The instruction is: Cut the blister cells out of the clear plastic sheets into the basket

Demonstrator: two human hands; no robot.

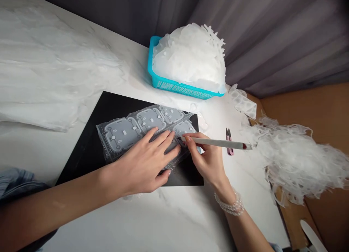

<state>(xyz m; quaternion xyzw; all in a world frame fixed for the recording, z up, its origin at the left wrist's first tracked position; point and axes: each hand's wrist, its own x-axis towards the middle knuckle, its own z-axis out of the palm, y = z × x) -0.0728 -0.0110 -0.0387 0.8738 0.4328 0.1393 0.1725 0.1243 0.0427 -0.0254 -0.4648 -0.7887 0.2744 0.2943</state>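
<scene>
A translucent silicone-like sheet (124, 132) with several moulded rounded panels lies at a slant on a black mat (84, 150). Spread across the sheet's lower middle, my left hand (148, 157) presses it down with fingers apart. My right hand (204, 155) pinches a slim pen-like tool (220, 142) with a pale shaft and a dark red end. The tool's dark tip touches or nearly touches the sheet beside my left fingertips; its exact kind is unclear. Part of the sheet is hidden beneath my hands.
Behind the mat stands a blue basket (151, 64) heaped with translucent pieces (191, 57). Stacked translucent sheets (49, 70) cover the left. Small pink-handled thread snips (229, 143) lie to the right, near a tangled pile of offcuts (302, 161) over a cardboard box (313, 110).
</scene>
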